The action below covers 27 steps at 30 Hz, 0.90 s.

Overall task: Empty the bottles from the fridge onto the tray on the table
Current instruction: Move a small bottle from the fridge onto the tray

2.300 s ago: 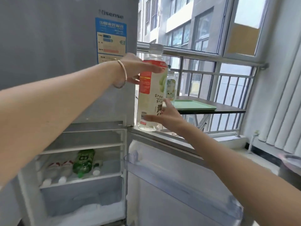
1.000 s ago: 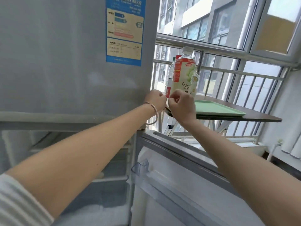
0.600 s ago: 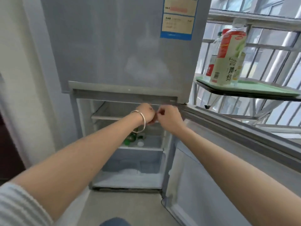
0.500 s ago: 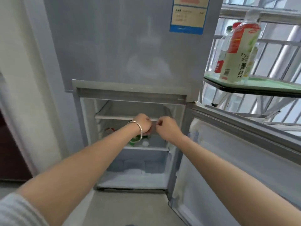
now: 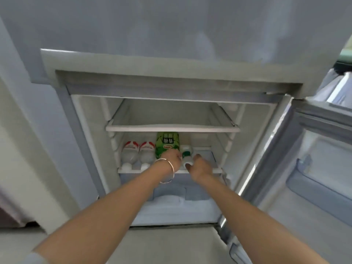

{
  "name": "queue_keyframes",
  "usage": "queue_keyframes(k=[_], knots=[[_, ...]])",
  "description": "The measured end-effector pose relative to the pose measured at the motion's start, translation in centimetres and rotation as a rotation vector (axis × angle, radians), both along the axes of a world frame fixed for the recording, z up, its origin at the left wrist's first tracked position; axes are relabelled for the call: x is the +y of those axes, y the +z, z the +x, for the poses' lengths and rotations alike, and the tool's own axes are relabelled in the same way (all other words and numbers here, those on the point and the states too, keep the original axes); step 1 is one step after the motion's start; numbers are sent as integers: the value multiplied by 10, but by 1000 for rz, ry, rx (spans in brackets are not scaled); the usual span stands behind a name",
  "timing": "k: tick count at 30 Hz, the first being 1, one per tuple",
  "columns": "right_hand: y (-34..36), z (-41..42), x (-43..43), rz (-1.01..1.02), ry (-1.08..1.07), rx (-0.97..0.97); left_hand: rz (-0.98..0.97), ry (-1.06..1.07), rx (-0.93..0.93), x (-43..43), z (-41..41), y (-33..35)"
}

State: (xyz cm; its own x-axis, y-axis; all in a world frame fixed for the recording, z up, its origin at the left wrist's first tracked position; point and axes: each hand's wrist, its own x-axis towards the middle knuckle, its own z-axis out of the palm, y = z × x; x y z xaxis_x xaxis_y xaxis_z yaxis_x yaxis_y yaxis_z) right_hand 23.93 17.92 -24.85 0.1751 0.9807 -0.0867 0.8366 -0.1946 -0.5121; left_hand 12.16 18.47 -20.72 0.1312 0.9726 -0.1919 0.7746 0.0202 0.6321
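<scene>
The fridge's lower compartment (image 5: 171,115) stands open. On its middle shelf (image 5: 133,170) lie two clear bottles with red and white labels (image 5: 130,150) (image 5: 147,150), a green bottle (image 5: 167,142) and a small white bottle with a green band (image 5: 186,153). My left hand (image 5: 171,159), with a bangle on the wrist, is curled over the green bottle's front end. My right hand (image 5: 201,166) has thumb and fingers spread on either side of the small white bottle. A sliver of the green tray (image 5: 345,54) shows at the top right edge.
The fridge door (image 5: 314,164) hangs open to the right, with a door bin (image 5: 320,189) low on its inner side. The top shelf (image 5: 171,128) holds nothing. A frosty drawer (image 5: 169,201) sits under the bottles. The table edge (image 5: 342,66) is dark, under the tray.
Both hands have gone from the front of the compartment down and in to the middle shelf, onto the green and small white bottles. The view has dropped lower and closer.
</scene>
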Motion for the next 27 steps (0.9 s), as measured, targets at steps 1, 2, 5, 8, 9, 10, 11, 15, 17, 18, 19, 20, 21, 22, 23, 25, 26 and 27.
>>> queue_keyframes(k=[1, 2, 5, 8, 9, 10, 11, 15, 17, 18, 19, 20, 21, 22, 23, 25, 26, 27], knots=[[-4, -4, 5, 5, -14, -10, 1, -17, 1, 5, -1, -3], [-7, -9, 11, 7, -25, -24, 8, -25, 12, 10, -1, -7], [-16, -18, 22, -12, -71, -56, 13, -7, 15, 14, 1, -12], [-21, -21, 26, 8, -93, -52, 42, -18, 45, 15, 3, -19], [-21, -20, 25, 29, -100, -9, 59, -20, 53, 15, 3, -20], [-19, -18, 21, 61, -105, 54, 64, -15, 47, 13, 3, -19], [-15, -15, 15, 102, -106, 123, 68, -10, 38, 12, 4, -18], [6, -3, -12, 403, 7, 190, 87, 31, 13, 1, 13, -8], [20, -1, -24, 458, 58, 170, 100, 47, -25, -8, 19, 0], [27, 1, -31, 467, 68, 165, 112, 51, -36, -14, 23, 6], [34, 4, -39, 471, 75, 159, 128, 52, -37, -21, 26, 14], [40, 7, -45, 478, 86, 152, 125, 55, -37, -27, 28, 20], [46, 11, -52, 480, 102, 144, 125, 57, -43, -33, 29, 26], [55, 16, -60, 489, 123, 137, 118, 60, -42, -41, 31, 35], [62, 18, -66, 491, 143, 126, 114, 54, -45, -47, 31, 40], [85, 24, -82, 502, 185, 80, 110, 13, -91, -66, 33, 58], [97, 26, -90, 510, 208, 53, 122, -19, -95, -74, 35, 66], [109, 27, -97, 515, 228, 31, 148, -59, -63, -84, 37, 76]])
